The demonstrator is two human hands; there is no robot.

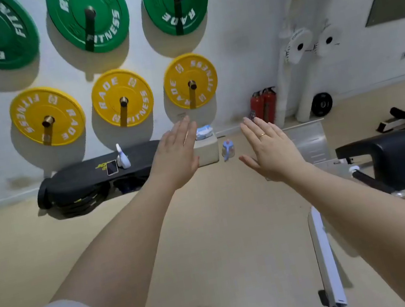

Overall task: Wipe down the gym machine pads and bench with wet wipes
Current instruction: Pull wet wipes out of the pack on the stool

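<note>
I am holding my left hand [175, 158] and right hand [271, 149] out flat, fingers straight, gripping nothing. The blue-and-white soft pack of wet wipes [204, 132] is lying atop a pale block [208, 152] by the wall, beyond my fingertips.

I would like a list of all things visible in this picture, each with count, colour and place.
green weight plates: 3, green, upper wall row
yellow weight plates: 3, yellow, lower wall row
black bag: 1, black, floor by wall
phone: 1, light, on the bag
spray bottle: 1, white, on the bag
wipes pack: 1, blue-white, on a pale box
pale box: 1, floor by wall
fire extinguishers: 2, red, by wall
machine pad: 1, black, right
left hand: open, raised
right hand: open, ring on one finger
</note>
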